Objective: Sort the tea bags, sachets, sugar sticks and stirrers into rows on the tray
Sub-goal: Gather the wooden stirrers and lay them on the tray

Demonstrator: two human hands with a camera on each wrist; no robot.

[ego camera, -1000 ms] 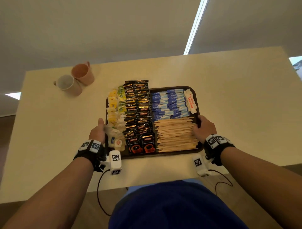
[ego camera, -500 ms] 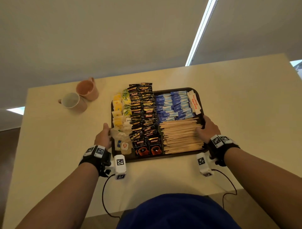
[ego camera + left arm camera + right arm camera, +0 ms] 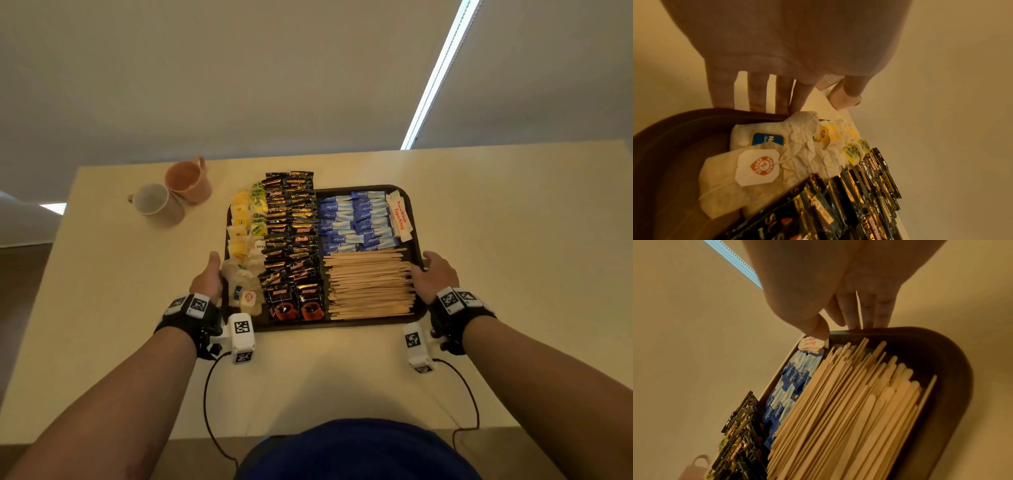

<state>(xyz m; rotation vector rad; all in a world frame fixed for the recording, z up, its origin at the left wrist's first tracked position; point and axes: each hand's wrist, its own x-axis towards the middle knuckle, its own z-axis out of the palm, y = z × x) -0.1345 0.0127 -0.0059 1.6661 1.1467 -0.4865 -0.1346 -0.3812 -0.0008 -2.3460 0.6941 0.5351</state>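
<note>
A dark brown tray lies on the table with its contents in rows. Tea bags fill the left column and black coffee sachets run beside them. Blue sachets and white sugar sticks sit at the back right. Wooden stirrers are stacked at the front right. My left hand grips the tray's left rim with fingers down its outside. My right hand grips the right rim, its thumb by the sugar sticks.
A white mug and a pink mug stand together on the beige table, left of the tray's far corner. The table's near edge runs just in front of my body.
Both hands keep their hold on the tray's sides. The tray seems to have slid a little away from the table's near edge, and my view has shifted.
</note>
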